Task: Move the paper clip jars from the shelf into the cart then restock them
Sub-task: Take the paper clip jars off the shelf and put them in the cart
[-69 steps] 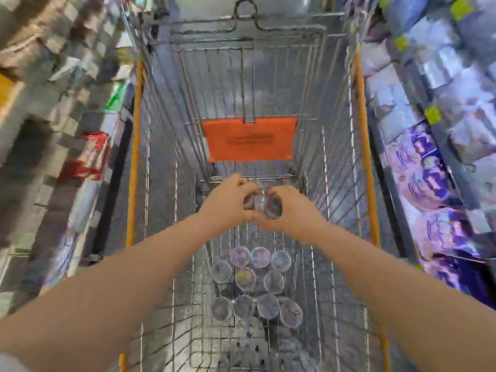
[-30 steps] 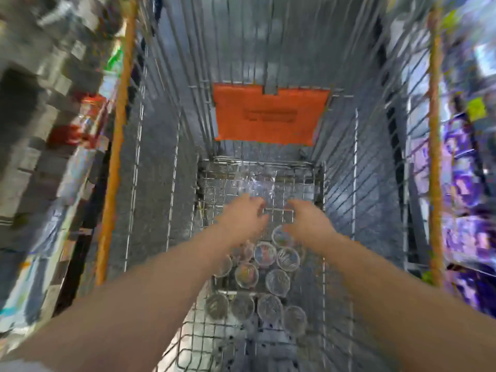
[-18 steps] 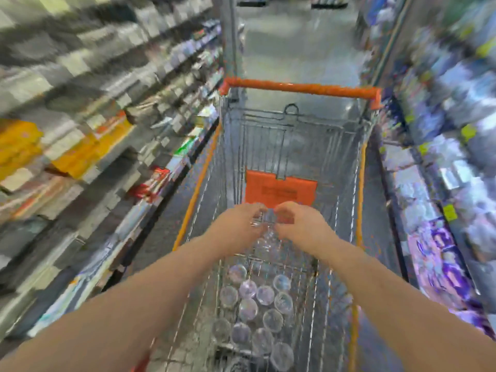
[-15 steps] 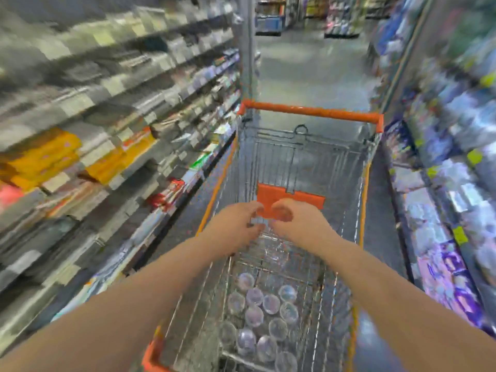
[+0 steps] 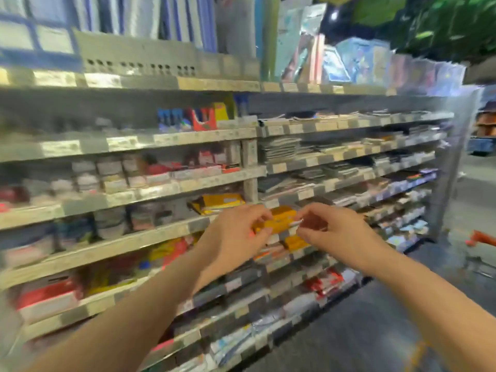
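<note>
Grip: left hand (image 5: 236, 237), right hand (image 5: 332, 234) (shelf (image 5: 120, 245) behind)

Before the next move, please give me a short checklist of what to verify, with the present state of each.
1. Shelf straight ahead: ok.
2. Left hand raised, fingers curled: ok.
3. Right hand raised opposite it, fingers curled: ok.
4. Paper clip jar between the hands: cannot tell, too blurred.
5. Free slot for jars on the shelf: cannot tell.
6. Cart in view: cannot tell; only an orange part shows at the right edge.
</note>
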